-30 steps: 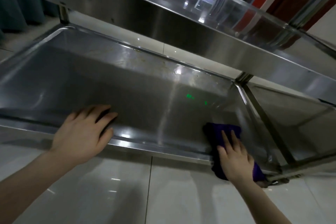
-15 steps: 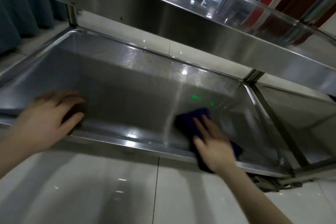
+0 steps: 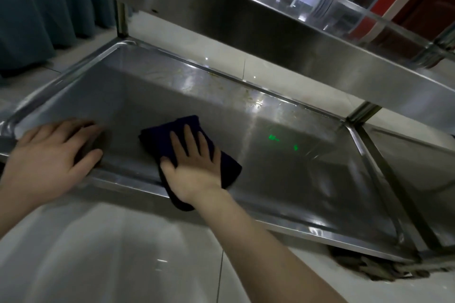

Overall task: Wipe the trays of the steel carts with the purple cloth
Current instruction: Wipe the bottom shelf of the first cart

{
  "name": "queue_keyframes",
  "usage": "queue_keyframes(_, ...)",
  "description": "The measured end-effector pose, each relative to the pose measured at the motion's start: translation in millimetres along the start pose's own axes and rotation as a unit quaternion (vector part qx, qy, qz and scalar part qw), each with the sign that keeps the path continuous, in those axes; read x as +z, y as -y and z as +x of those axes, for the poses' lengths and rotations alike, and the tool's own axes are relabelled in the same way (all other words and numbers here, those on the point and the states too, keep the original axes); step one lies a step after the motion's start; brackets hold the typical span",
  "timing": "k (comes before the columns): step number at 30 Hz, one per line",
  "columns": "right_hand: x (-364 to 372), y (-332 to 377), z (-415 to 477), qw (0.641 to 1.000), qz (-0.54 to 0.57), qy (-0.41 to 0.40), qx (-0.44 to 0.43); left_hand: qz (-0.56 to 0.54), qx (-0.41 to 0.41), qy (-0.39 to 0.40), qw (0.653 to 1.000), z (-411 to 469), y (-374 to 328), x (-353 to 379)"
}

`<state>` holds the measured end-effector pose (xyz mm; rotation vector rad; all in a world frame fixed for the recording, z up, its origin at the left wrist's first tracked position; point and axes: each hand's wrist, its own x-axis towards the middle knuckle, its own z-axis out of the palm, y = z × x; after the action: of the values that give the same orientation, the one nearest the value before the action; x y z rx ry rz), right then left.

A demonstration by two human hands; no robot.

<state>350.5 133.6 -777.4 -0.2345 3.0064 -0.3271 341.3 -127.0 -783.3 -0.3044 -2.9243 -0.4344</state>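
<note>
Purple cloth (image 3: 160, 140) under my spread right hand (image 3: 194, 170) wipes the steel tray (image 3: 283, 179), loose left hand (image 3: 46, 155) resting on its near rim; stained far edge (image 3: 246, 96) likely next.

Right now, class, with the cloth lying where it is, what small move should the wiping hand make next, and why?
Probably push the purple cloth away toward the far wall. The right hand presses it flat by the near rim of the lower tray, while yellowish smears show along the far side; the left hand rests on the rim.
</note>
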Motion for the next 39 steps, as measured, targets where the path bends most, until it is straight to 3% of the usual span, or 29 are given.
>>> queue_keyframes(3, -5.4, -17.0, -0.6, 1.0, -0.002, -0.018, -0.025, 0.007, 0.006, -0.002, 1.0, -0.9, 1.6, -2.4)
queue_keyframes(5, -17.1, -61.0, -18.8, 0.998, -0.04, -0.044, 0.006, 0.004, 0.01, -0.003, 1.0, -3.1, 1.9, -2.7)
queue_keyframes(10, -53.4, -185.0, -96.4, 0.966, -0.05, -0.032, 0.252, 0.009, -0.01, -0.05, 0.999, -5.6, -4.8, -2.0)
queue_keyframes(14, -55.0, -169.6, -117.8, 0.939, -0.017, -0.056, 0.34, 0.015, -0.022, -0.076, 0.997, -3.7, -6.4, 5.5)
queue_keyframes(16, -46.4, -123.8, -98.3, 0.947, -0.047, -0.043, 0.314, 0.013, -0.028, -0.089, 0.996, -2.3, -5.2, 8.8)
queue_keyframes(22, 12.3, 25.4, -11.9, 0.995, -0.045, -0.039, 0.083, -0.001, -0.022, -0.106, 0.994, -7.2, -9.7, 4.0)
queue_keyframes(27, 7.1, 25.5, -19.5, 0.998, -0.043, -0.051, 0.023, -0.018, 0.005, -0.087, 0.996, -13.5, -8.0, -7.5)
queue_keyframes(30, -7.8, -26.9, -56.5, 0.991, -0.102, -0.048, 0.069, -0.015, 0.017, -0.081, 0.996, -20.4, 0.8, -9.7)
queue_keyframes(34, -34.2, -93.0, -108.2, 0.969, -0.146, 0.0, 0.201, -0.007, 0.046, -0.095, 0.994, -31.2, 17.7, -5.2)
queue_keyframes(39, -29.7, -53.6, -106.8, 0.954, -0.097, -0.011, 0.283, -0.045, 0.012, -0.104, 0.994, -37.1, 21.5, 0.1)
